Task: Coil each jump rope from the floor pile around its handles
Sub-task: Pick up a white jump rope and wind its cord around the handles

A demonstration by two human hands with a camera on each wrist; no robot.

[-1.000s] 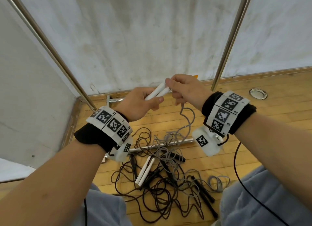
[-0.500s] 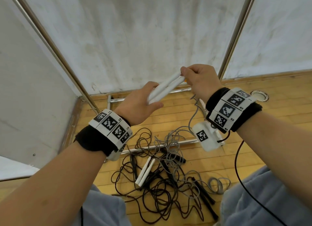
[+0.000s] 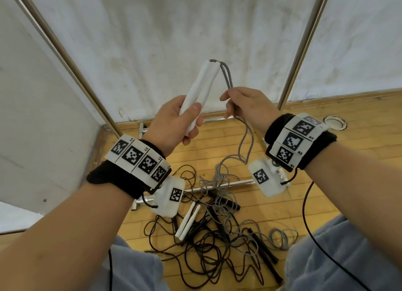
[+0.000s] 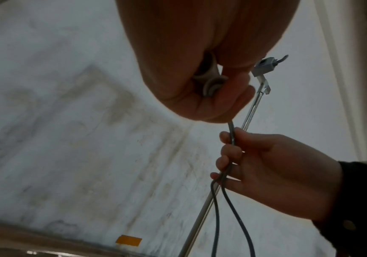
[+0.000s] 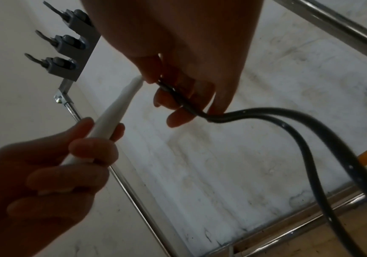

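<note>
My left hand (image 3: 182, 125) grips the lower ends of two white jump rope handles (image 3: 201, 88) held together and tilted up toward the wall. A doubled grey cord (image 3: 226, 77) leaves their top ends and drops to my right hand (image 3: 241, 105), which pinches both strands just right of the handles. Below that hand the grey cord (image 3: 244, 147) hangs down into the pile of ropes (image 3: 208, 232) on the floor. In the left wrist view the right hand (image 4: 264, 167) holds the cord (image 4: 231, 139). In the right wrist view the white handles (image 5: 112, 113) sit in the left hand (image 5: 52, 172).
On the wooden floor (image 3: 359, 143) the pile holds black and brown cords, black handles (image 3: 264, 250) and another white handle pair (image 3: 188, 222). Slanted metal poles (image 3: 304, 43) and a floor bar (image 3: 217, 187) frame the spot against a white wall. My knees (image 3: 339, 260) flank the pile.
The left hand has raised and tilted the white handles more upright. The right hand has slid off the handle tips and down along the grey cord, now holding it as a doubled strand.
</note>
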